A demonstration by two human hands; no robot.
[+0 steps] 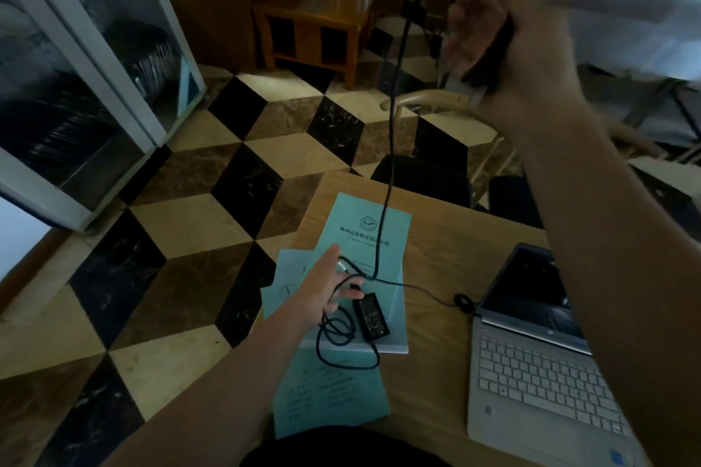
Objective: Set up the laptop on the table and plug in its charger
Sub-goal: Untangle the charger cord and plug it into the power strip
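Observation:
A silver laptop (538,364) stands open on the wooden table (436,239) at the right, its screen dark. The black charger brick (371,317) lies on teal papers (364,231) left of the laptop, with loops of black cable (394,133) around it. My right hand (504,30), blurred, is raised high above the table's far edge and grips the cable's black plug end; the cable hangs from it down to the papers. My left hand (322,288) lies over the papers beside the brick, fingers spread among the cable loops. A thinner lead runs from the brick to the laptop's left rear corner.
Checkered tile floor (227,182) lies left of and beyond the table. A glass-fronted cabinet (87,68) stands at left, a low wooden stand (322,23) at the back. A chair (428,102) sits past the table's far edge, with a pale surface at the upper right.

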